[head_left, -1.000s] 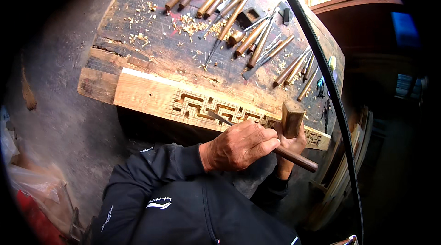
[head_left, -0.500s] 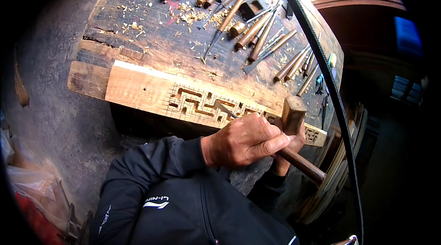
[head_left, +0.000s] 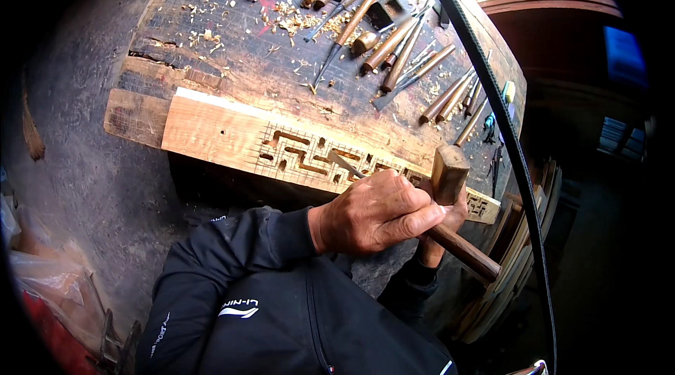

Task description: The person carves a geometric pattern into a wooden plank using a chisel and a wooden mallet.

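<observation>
My left hand [head_left: 376,213] is closed around a chisel, whose thin blade [head_left: 343,164] rests at a cutout in the pale wooden board [head_left: 204,129]. The board has a pencilled grid and a carved angular fretwork pattern. The chisel's long wooden handle [head_left: 467,255] sticks out past my fist to the lower right. My right hand [head_left: 452,214] is partly hidden behind the left, closed on a wooden mallet [head_left: 448,174] with its block head upright above the chisel handle.
The board lies along the near edge of a worn workbench [head_left: 148,69] strewn with shavings [head_left: 288,20]. Several wood-handled carving tools [head_left: 397,65] lie behind it. A dark cord or strap [head_left: 492,93] crosses the right side. Planks [head_left: 520,276] lean at lower right, beside the bench.
Since a second ago, the chisel tip has shifted a little right along the pattern. Both hands and the mallet moved slightly right, and the view shifted. Little differs in the last half second.
</observation>
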`<state>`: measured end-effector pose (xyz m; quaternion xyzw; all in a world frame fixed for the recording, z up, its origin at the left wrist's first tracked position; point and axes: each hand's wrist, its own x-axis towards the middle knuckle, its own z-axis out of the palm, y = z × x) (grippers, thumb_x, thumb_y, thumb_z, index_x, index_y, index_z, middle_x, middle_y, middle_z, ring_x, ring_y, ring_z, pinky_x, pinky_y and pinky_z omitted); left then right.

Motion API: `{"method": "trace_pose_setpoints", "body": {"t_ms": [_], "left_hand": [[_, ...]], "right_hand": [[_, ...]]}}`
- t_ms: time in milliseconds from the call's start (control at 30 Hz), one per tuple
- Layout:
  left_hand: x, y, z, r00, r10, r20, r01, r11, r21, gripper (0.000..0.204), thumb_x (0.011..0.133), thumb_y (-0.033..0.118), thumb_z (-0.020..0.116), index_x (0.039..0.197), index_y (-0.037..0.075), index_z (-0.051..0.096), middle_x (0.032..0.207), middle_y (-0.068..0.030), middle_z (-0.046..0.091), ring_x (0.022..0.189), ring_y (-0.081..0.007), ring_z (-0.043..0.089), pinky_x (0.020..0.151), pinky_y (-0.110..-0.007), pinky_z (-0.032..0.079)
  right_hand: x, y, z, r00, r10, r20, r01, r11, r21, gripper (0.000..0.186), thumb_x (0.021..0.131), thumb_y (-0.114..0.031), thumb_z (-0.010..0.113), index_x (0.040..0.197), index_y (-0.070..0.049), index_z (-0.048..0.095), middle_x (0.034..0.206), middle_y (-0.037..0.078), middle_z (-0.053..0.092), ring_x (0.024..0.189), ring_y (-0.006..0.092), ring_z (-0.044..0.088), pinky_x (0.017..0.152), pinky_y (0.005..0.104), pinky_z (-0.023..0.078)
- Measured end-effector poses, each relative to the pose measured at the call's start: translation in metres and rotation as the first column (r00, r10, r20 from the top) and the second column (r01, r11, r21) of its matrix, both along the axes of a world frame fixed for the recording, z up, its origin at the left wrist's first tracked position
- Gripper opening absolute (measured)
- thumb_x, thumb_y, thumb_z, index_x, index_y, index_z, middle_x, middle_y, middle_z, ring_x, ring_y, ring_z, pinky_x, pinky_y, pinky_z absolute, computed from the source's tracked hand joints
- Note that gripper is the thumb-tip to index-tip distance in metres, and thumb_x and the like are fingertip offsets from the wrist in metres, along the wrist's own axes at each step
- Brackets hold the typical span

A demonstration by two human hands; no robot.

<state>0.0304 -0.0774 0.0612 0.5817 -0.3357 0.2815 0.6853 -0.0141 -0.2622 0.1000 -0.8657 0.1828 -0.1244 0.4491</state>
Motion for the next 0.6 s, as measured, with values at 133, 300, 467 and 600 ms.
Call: {"method": "trace_pose_setpoints", "body": {"t_ms": [133, 300, 467, 600], "left_hand": [[0.003, 0.000, -0.001, 1.000, -0.012, -0.009, 0.012, 1.000, -0.014, 0.047, 0.092, 0.007, 0.077, 0.138, 0.002, 0.071, 0.111, -0.0078, 0.071, 0.091, -0.0248, 0.070, 0.076, -0.039, 0.055], [0.009, -0.001, 0.000, 0.999, -0.025, -0.029, 0.023, 0.997, -0.069, 0.047, 0.092, 0.005, 0.077, 0.139, 0.003, 0.073, 0.111, -0.0082, 0.072, 0.091, -0.0260, 0.070, 0.078, -0.040, 0.056], [0.011, 0.003, -0.001, 0.998, -0.028, -0.056, 0.023, 0.995, -0.101, 0.046, 0.093, 0.005, 0.079, 0.139, 0.004, 0.074, 0.113, -0.0088, 0.074, 0.094, -0.0274, 0.071, 0.080, -0.040, 0.058], [0.012, 0.008, 0.002, 0.997, -0.022, -0.076, 0.013, 0.993, -0.119, 0.049, 0.091, 0.007, 0.083, 0.139, 0.004, 0.074, 0.114, -0.0094, 0.075, 0.095, -0.0276, 0.072, 0.080, -0.041, 0.059]], "right_hand": [[0.001, -0.002, -0.001, 1.000, 0.019, 0.014, -0.018, 0.995, -0.099, 0.036, 0.094, -0.014, 0.084, 0.123, -0.001, 0.069, 0.092, 0.001, 0.073, 0.084, 0.0115, 0.068, 0.079, 0.0323, 0.059], [-0.009, -0.020, -0.006, 0.994, 0.092, -0.066, -0.105, 0.967, -0.232, 0.061, 0.102, -0.040, 0.080, 0.148, -0.002, 0.065, 0.122, 0.007, 0.076, 0.105, 0.0186, 0.070, 0.093, 0.0372, 0.058], [-0.010, -0.013, 0.003, 0.993, 0.119, -0.002, -0.118, 0.981, -0.152, 0.055, 0.091, -0.020, 0.091, 0.137, 0.001, 0.069, 0.127, 0.012, 0.075, 0.111, 0.0212, 0.072, 0.095, 0.0357, 0.059], [-0.032, -0.014, 0.053, 0.972, 0.165, 0.170, -0.117, 0.958, -0.260, 0.068, 0.092, -0.022, 0.089, 0.149, 0.000, 0.059, 0.140, 0.016, 0.066, 0.121, 0.0280, 0.070, 0.102, 0.0416, 0.059]]}}
